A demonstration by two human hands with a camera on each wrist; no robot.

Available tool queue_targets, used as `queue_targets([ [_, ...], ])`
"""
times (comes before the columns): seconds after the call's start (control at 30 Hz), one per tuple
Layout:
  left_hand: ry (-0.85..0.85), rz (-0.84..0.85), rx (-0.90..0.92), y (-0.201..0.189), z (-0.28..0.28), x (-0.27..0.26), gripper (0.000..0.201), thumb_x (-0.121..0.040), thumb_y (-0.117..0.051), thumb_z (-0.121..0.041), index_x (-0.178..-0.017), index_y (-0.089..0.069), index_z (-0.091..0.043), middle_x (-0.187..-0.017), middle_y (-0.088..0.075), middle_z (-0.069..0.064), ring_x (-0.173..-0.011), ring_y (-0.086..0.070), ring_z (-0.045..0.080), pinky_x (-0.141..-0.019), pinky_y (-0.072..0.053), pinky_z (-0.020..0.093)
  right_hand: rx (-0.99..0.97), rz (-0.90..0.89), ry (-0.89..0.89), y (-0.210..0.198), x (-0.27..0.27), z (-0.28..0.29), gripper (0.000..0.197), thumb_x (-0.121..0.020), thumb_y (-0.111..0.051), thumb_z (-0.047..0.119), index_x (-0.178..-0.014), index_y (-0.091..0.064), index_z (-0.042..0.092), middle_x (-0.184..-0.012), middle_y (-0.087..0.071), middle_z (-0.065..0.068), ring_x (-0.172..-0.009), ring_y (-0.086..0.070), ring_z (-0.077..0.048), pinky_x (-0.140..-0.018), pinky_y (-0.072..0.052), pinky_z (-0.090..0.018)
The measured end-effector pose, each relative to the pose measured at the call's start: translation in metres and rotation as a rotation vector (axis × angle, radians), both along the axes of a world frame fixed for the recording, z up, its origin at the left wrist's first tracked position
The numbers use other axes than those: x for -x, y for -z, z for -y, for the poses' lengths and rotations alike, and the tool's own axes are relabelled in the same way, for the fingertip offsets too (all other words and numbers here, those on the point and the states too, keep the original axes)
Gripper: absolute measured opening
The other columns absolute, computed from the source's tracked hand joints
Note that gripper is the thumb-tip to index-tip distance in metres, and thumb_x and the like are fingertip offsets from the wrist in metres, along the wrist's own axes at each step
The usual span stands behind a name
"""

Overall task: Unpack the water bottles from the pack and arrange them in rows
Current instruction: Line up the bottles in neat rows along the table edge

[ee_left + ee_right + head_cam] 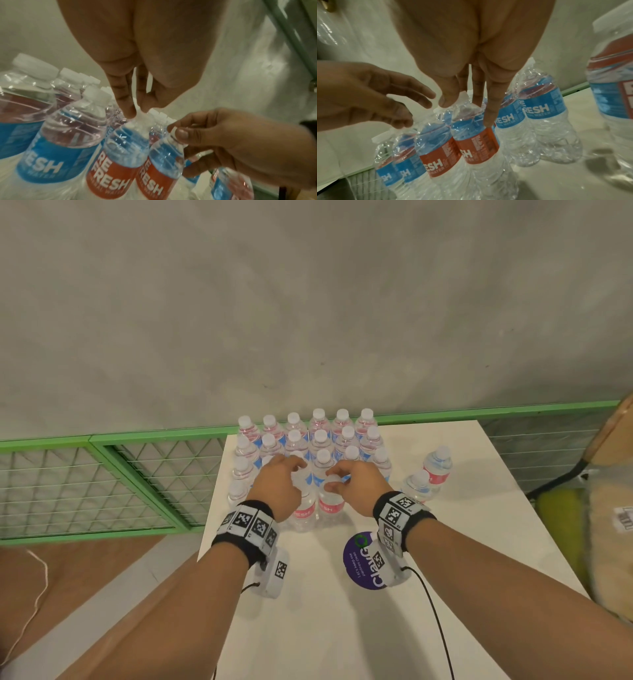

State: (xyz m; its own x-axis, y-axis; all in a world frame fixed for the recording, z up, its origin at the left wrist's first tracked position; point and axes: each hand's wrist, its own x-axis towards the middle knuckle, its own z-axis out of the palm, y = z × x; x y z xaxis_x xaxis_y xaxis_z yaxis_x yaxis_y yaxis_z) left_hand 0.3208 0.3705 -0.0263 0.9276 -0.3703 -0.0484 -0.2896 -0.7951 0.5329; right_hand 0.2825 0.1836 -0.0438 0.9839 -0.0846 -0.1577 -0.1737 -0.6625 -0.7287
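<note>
A shrink-wrapped pack of water bottles [318,440] with blue and red labels stands on the white table [445,577], at its far left. Both hands are on the pack's near row. My left hand [281,484] pinches a stretched strip of clear plastic wrap [139,119] above a bottle's cap. My right hand [356,484] grips the top of the neighbouring red-labelled bottle [477,146], with the thumb on its cap and the fingers down its far side. Two loose bottles [428,477] stand to the right of the pack.
A round purple sticker [358,563] lies on the table under my right wrist. A green wire fence [102,474] runs behind and to the left of the table. A bulky bag [609,525] sits off the right edge. A grey wall is behind.
</note>
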Motion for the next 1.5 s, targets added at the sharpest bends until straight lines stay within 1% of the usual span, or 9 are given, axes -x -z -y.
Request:
queue_targets([
  [0.1, -0.091, 0.045, 0.029, -0.005, 0.001, -0.005, 0.028, -0.086, -0.065, -0.019, -0.114, -0.061, -0.016, -0.114, -0.06, 0.003, -0.099, -0.057, 0.019, -0.09, -0.048, 0.032, -0.02, 0.007, -0.007, -0.001, 0.002, 0.002, 0.031, -0.085, -0.073, 0.029, -0.114, -0.069, 0.021, -0.113, -0.067, 0.002, -0.1, -0.06, -0.014, -0.085, -0.043, -0.024],
  [0.23, -0.101, -0.012, -0.068, 0.007, 0.008, -0.003, 0.031, -0.087, -0.068, -0.036, -0.11, -0.063, -0.016, -0.112, -0.059, 0.004, -0.099, -0.058, 0.021, -0.088, -0.05, 0.034, -0.008, 0.007, -0.018, -0.003, 0.002, 0.001, 0.033, -0.084, -0.073, 0.029, -0.116, -0.069, 0.021, -0.115, -0.067, 0.001, -0.105, -0.06, -0.015, -0.087, -0.042, -0.023],
  [0.43, -0.07, -0.035, -0.072, 0.012, 0.01, -0.005, 0.029, -0.086, -0.071, -0.019, -0.114, -0.069, -0.021, -0.123, -0.062, 0.002, -0.106, -0.06, 0.022, -0.092, -0.05, 0.034, 0.043, -0.003, -0.042, -0.006, 0.001, 0.001, 0.036, -0.086, -0.072, 0.029, -0.12, -0.068, 0.019, -0.122, -0.066, -0.001, -0.111, -0.06, -0.018, -0.093, -0.042, -0.025],
  [0.67, 0.012, -0.065, -0.118, 0.005, 0.007, -0.009, 0.039, -0.085, -0.064, -0.007, -0.115, -0.067, -0.031, -0.122, -0.063, 0.005, -0.102, -0.063, 0.022, -0.092, -0.053, 0.035, 0.07, -0.021, -0.058, -0.006, -0.002, 0.001, 0.038, -0.085, -0.072, 0.031, -0.121, -0.068, 0.019, -0.123, -0.066, -0.002, -0.111, -0.061, -0.019, -0.092, -0.043, -0.025],
  [0.8, -0.04, -0.028, -0.079, -0.003, 0.009, -0.011, 0.039, -0.084, -0.07, -0.033, -0.121, -0.063, -0.021, -0.123, -0.061, 0.002, -0.11, -0.059, 0.023, -0.096, -0.049, 0.038, 0.063, -0.035, -0.05, -0.005, -0.004, 0.002, 0.039, -0.085, -0.072, 0.031, -0.121, -0.067, 0.018, -0.121, -0.066, -0.004, -0.11, -0.061, -0.02, -0.092, -0.045, -0.027],
  [0.9, -0.117, -0.021, -0.113, 0.0, 0.01, -0.009, 0.044, -0.083, -0.068, -0.048, -0.113, -0.064, -0.016, -0.108, -0.064, 0.003, -0.098, -0.06, 0.022, -0.087, -0.051, 0.036, 0.066, -0.035, -0.048, -0.005, -0.004, 0.002, 0.039, -0.085, -0.072, 0.031, -0.121, -0.067, 0.018, -0.12, -0.066, -0.004, -0.109, -0.061, -0.02, -0.09, -0.043, -0.025],
  [1.03, -0.088, 0.003, -0.151, 0.004, 0.011, -0.007, 0.032, -0.083, -0.071, -0.038, -0.103, -0.066, -0.012, -0.099, -0.066, 0.006, -0.083, -0.057, 0.019, -0.072, -0.045, 0.028, 0.06, -0.038, -0.035, -0.005, -0.004, 0.002, 0.039, -0.084, -0.074, 0.031, -0.119, -0.067, 0.017, -0.118, -0.067, -0.003, -0.107, -0.061, -0.019, -0.088, -0.044, -0.025],
  [1.3, 0.0, -0.001, -0.18, 0.0, 0.01, -0.01, 0.032, -0.086, -0.069, -0.026, -0.116, -0.067, -0.015, -0.116, -0.063, 0.007, -0.103, -0.06, 0.023, -0.087, -0.048, 0.03, 0.061, -0.043, -0.031, -0.004, -0.006, 0.001, 0.04, -0.082, -0.075, 0.031, -0.119, -0.067, 0.016, -0.116, -0.067, -0.004, -0.107, -0.062, -0.02, -0.087, -0.044, -0.024],
  [1.5, 0.002, 0.026, -0.179, -0.001, 0.008, -0.01, 0.032, -0.088, -0.066, -0.019, -0.119, -0.068, -0.019, -0.118, -0.061, 0.007, -0.108, -0.057, 0.025, -0.09, -0.044, 0.031, 0.05, -0.038, -0.028, -0.004, -0.004, 0.003, 0.039, -0.082, -0.075, 0.031, -0.117, -0.068, 0.016, -0.115, -0.068, -0.004, -0.107, -0.062, -0.02, -0.087, -0.045, -0.025],
])
